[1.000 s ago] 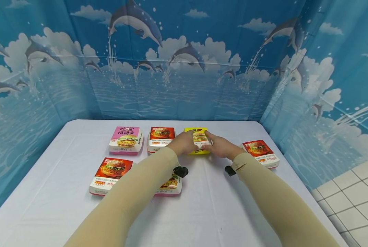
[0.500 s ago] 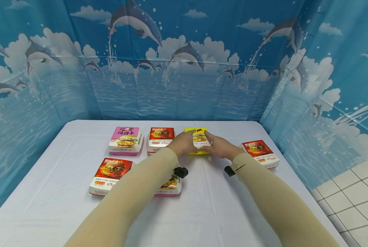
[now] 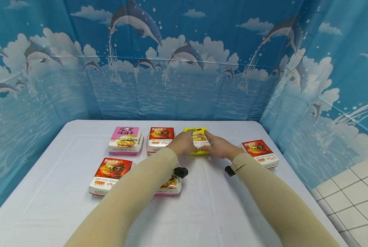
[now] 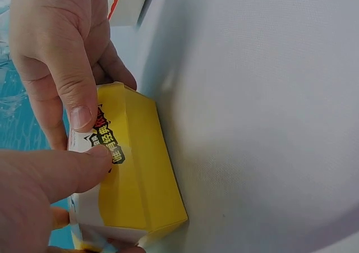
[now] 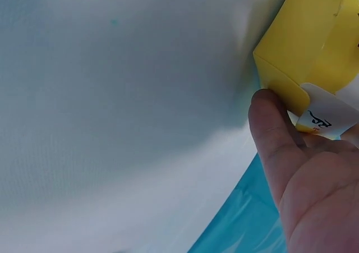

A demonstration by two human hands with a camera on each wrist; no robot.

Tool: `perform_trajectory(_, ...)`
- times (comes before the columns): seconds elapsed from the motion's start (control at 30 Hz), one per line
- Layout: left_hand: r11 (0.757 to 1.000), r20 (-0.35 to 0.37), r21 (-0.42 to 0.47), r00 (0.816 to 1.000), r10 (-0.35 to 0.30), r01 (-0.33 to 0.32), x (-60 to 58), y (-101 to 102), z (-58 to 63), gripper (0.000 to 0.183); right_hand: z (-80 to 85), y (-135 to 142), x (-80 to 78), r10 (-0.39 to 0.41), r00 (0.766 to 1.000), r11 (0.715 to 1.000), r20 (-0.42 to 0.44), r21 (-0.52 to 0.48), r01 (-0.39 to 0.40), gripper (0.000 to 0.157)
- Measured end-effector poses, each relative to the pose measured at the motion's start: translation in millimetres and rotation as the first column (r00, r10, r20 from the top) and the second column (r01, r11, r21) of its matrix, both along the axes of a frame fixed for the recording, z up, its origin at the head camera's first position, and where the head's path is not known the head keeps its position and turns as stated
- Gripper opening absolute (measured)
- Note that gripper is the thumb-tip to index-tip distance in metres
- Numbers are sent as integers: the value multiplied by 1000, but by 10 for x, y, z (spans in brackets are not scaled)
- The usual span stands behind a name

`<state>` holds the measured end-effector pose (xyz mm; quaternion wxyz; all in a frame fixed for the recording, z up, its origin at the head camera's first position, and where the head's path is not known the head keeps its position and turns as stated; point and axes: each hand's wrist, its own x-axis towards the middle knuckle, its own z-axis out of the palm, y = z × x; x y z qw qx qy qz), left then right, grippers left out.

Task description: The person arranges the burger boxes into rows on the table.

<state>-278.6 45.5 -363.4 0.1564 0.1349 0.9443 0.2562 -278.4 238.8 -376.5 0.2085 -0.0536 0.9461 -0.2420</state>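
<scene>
A yellow burger box (image 3: 199,136) stands near the back of the white table, between both hands. My left hand (image 3: 182,143) grips its left side, and my right hand (image 3: 222,147) grips its right side. In the left wrist view both thumbs lie on top of the yellow box (image 4: 147,163), close together over its dark lettering. Its lower edge is right at the tablecloth there. The right wrist view shows fingers (image 5: 275,127) against the box's yellow side, by a white flap (image 5: 325,113). My hands hide part of the box.
To the left of the yellow box stand a red-topped burger box (image 3: 161,134) and a pink one (image 3: 126,140). Nearer are another red-topped box (image 3: 111,174) and a pink one (image 3: 170,187), partly under my left arm. A red-topped box (image 3: 261,153) sits beyond my right wrist. A dolphin curtain (image 3: 177,92) backs the table.
</scene>
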Motion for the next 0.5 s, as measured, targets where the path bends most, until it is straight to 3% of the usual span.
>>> perform_trajectory(0.5, 1000, 25, 8, 1000, 19, -19, -61, -34, 66, 91, 85, -20, 27, 15, 1000, 1000, -17, 2, -15, 99)
